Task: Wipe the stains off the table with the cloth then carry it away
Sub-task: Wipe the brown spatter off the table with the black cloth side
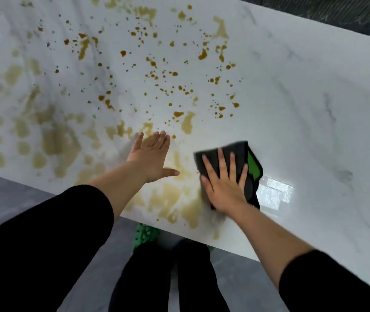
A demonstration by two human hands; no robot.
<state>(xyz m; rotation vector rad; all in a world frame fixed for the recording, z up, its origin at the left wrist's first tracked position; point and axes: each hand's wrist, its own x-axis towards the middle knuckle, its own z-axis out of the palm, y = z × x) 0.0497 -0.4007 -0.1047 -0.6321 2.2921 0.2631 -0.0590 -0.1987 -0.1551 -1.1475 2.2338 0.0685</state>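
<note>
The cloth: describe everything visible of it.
The cloth is dark grey, with a bright green side showing where its right edge folds over. It looks soft and is bunched into a rough pad. It lies on the white marble-look table near the front edge, at the right border of the yellow-brown stains. The right hand presses on it with straight, spread fingers, covering its lower left part; the left hand does not touch it.
</note>
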